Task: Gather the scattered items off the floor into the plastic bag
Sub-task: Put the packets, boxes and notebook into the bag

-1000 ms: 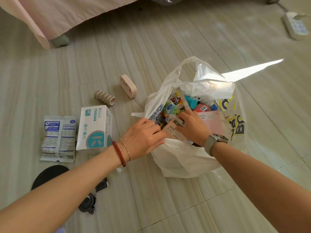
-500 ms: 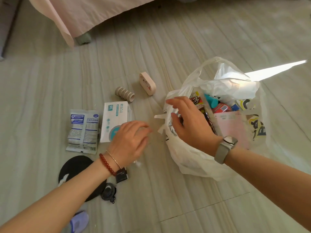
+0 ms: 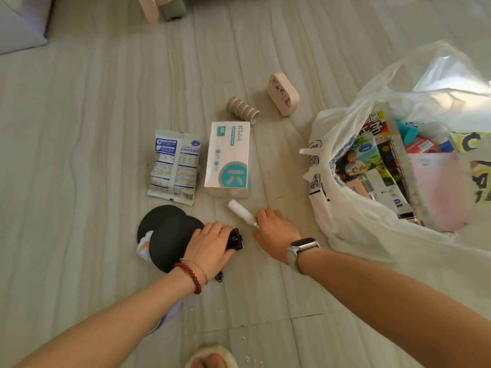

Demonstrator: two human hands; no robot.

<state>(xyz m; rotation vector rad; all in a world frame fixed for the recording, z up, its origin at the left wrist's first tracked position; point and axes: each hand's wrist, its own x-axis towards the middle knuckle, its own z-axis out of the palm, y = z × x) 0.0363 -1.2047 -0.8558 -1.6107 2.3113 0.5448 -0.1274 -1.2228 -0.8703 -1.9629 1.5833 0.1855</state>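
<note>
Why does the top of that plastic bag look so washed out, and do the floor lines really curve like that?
In the head view, light glares off the plastic bag, bleaching its upper folds; the wide-angle lens likely bends the floor lines near the edges; both hands look fairly sharp.

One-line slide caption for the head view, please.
Left hand grips small black box, right hand takes white tube, beside open plastic bag.
</note>
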